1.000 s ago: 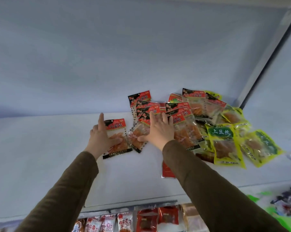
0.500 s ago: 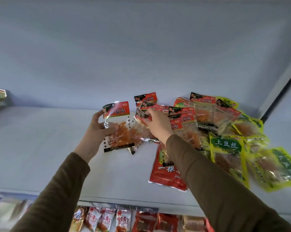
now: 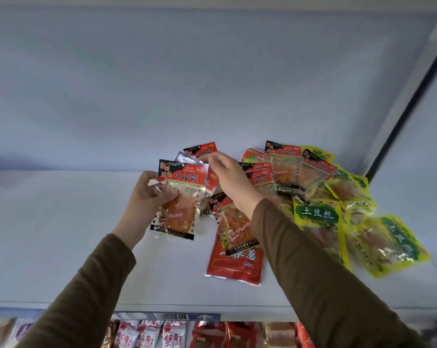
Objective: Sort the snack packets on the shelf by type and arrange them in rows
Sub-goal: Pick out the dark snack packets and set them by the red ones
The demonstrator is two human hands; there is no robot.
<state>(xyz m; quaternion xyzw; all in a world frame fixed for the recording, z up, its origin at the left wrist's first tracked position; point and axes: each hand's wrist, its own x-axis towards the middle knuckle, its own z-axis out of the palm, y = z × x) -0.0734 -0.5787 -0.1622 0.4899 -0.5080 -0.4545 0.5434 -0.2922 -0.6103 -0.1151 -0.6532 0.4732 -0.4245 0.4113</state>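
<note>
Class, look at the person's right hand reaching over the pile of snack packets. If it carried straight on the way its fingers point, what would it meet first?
The right hand points up and left; first in line is the red-and-black packet at the pile's back, almost at its fingertips, though depth is unclear and it may already pinch a silvery packet.

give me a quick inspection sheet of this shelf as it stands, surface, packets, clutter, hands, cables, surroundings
surface: white shelf, its left part bare, packets heaped at the right.
job's things: red-topped packets overlap in a loose pile; yellow-green packets are heaped right of them; one large red packet lies flat at the front, partly under another. No rows formed yet.
clutter: nothing seen.
hands: left hand grips a red-topped packet lifted off the shelf; right hand pinches the top of a second packet behind it.
cables: nothing seen.
surroundings: pale back wall; dark upright post at right; lower shelf packets below the front edge.
</note>
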